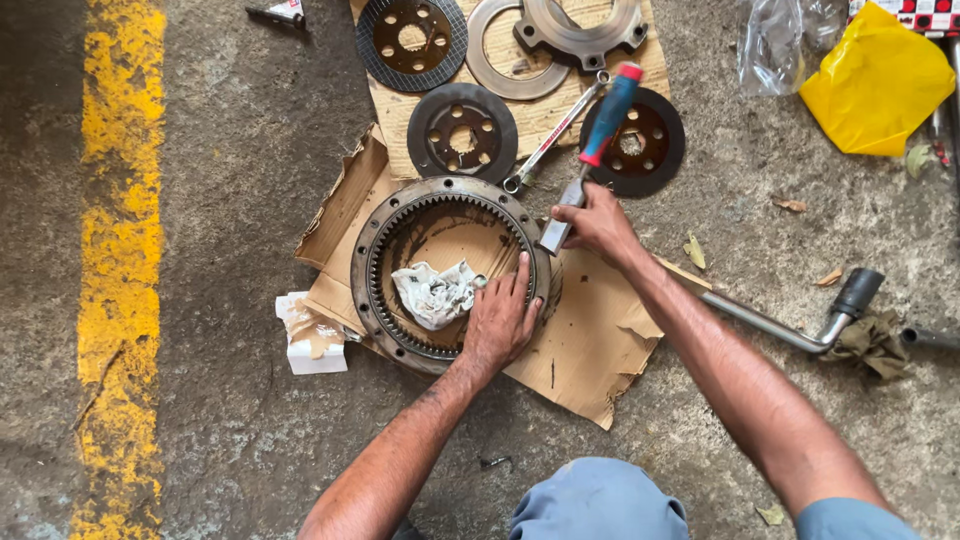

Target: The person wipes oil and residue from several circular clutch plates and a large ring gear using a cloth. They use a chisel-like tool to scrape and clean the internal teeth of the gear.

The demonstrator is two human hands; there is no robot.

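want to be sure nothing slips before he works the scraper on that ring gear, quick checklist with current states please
1. Left hand braces the ring gear, palm on its rim: ok.
2. Right hand shut on the scraper near its blade end: ok.
3. Blade contact with the rim: cannot tell, the hand hides the edge.
4. White rag lies inside the ring, beside the left fingertips, apart from the blade: ok.
5. Ring sits flat on the cardboard: ok.
6. Wrench lies close to the scraper, its end at the ring's rim: not ok.
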